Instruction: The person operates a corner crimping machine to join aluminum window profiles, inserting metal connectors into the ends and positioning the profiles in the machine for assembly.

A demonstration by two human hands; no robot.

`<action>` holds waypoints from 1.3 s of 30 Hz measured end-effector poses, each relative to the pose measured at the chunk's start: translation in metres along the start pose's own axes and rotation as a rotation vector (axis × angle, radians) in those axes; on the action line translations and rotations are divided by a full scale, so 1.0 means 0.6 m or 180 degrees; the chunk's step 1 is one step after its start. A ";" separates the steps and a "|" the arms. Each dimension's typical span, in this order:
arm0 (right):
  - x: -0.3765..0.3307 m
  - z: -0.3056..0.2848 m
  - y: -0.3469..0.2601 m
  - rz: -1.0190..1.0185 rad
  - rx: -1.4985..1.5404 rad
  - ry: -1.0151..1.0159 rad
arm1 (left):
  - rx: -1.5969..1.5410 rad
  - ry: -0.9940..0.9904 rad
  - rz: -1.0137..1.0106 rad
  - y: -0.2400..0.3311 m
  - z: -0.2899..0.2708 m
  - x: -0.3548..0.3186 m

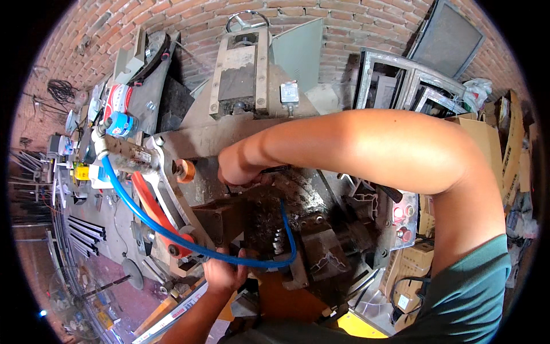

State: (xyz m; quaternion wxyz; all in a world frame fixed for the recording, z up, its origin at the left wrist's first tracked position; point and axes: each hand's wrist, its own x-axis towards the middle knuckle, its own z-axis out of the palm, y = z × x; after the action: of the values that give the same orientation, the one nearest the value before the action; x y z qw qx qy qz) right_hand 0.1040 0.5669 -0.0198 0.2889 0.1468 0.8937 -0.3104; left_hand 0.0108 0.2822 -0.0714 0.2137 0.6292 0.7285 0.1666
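My right arm reaches across a dark, greasy metal machine point(200, 135), and my right hand point(234, 172) is closed low over its bed, in shadow. A thin dark piece shows by its fingers, too dim to name. Near the front, my left hand point(226, 275) comes up against the underside of a dark metal block point(220, 221); its fingers are mostly hidden by the block and a blue hose point(229, 259). That hose loops from a cylinder point(129, 155) on the left, across the front. A red-orange lever point(157, 209) lies beside the pale metal link arm point(180, 200).
A handwheel point(246, 22) tops the slide at the back. To the right, a box with red buttons point(404, 221) stands near cardboard boxes point(415, 264). Window frames point(412, 77) lean on the brick wall. A blue-labelled container point(121, 124) sits at the left; a fan point(74, 298) is lower left.
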 end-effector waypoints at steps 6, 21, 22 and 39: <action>-0.001 -0.010 -0.005 0.0194 0.0549 -0.0092 | 0.0045 0.0320 0.0529 -0.014 0.014 0.006; 0.062 0.020 0.027 0.0014 0.0347 -0.0195 | 0.0032 0.0347 0.0563 -0.010 0.013 0.008; 0.069 0.018 0.028 0.0054 0.0493 -0.0199 | 0.0038 0.0333 0.0552 -0.010 0.013 0.009; 0.000 -0.015 -0.008 0.0499 0.1138 -0.0374 | -0.0050 0.0252 0.0213 0.002 0.006 0.000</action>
State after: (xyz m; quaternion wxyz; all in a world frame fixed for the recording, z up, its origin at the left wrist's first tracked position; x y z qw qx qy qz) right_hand 0.0979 0.5688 -0.0118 0.3331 0.2465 0.7918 -0.4487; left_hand 0.0134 0.2824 -0.0738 0.1839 0.6443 0.7137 0.2042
